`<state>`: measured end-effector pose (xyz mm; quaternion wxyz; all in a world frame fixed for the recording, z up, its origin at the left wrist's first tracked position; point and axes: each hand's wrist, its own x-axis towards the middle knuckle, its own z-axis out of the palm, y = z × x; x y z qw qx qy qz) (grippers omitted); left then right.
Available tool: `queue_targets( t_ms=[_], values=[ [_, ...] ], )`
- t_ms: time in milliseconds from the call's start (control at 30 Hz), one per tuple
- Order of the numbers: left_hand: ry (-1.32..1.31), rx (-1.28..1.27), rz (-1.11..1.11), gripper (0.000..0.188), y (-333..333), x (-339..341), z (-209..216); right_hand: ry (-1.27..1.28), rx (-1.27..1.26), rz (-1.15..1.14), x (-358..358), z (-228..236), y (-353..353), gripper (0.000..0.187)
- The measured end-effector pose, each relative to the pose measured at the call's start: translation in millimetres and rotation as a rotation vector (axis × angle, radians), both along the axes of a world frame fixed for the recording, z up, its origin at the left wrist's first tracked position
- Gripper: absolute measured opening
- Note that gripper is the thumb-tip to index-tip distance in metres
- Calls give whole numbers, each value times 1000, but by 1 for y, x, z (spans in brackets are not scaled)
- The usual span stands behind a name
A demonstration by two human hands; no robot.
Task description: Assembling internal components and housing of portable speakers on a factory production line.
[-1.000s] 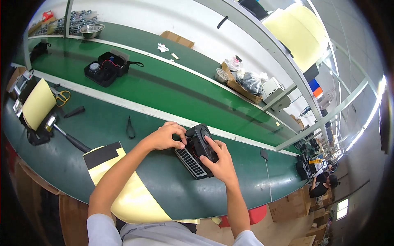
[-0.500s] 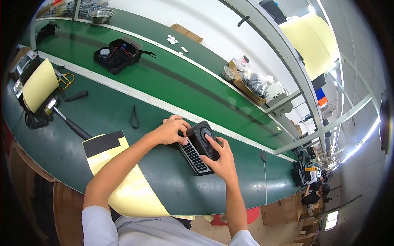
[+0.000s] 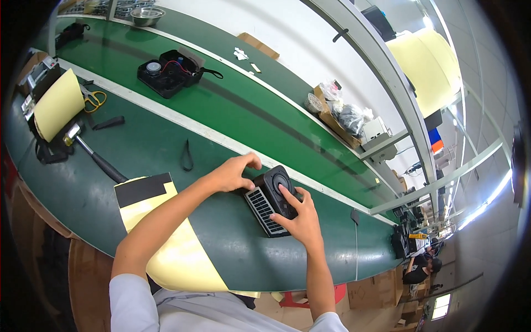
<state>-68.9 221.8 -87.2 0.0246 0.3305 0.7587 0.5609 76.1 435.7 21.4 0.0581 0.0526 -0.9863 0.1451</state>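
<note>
Since the earlier frames the black speaker unit has kept to the same patch of the green worktop, and both hands have stayed on it; the left fingers have shifted a little along its upper-left edge, while the view itself has swung so that the far belt sits higher in the picture. The left hand curls over the near corner of the unit, fingers bent and touching its top edge. The right hand grasps the unit from the lower right, fingers pressed on the round speaker face, palm against its side. The unit lies tilted on the worktop, its ribbed grey panel facing down-left, just right of a pale yellow sheet that carries a black rectangle at its upper end.

Left of the hands a small black loop lies on the worktop. Farther left lie a hammer with a black handle, a short black bar, yellow-handled scissors and a roll of yellow sheet on a black stand. On the far green belt rests an opened black casing with wires showing. A cardboard box with bagged items stands at the belt's far edge.
</note>
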Motion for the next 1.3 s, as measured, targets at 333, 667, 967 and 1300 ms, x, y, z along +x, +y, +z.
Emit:
queue_targets(
  t_ms=[333,667,967,1300],
  values=[
    [285,-90,-125,12,-12,-4,15,22,62,3,1,8,-3,80],
    [108,-26,-95,11,-11,-1,12,-24,91,-3,-1,10,0,83],
    [134,-19,-122,10,-11,-1,11,-16,174,55,-5,17,1,82],
    [115,-12,-116,11,-8,-2,9,-18,139,49,-1,0,5,84]
  ],
)
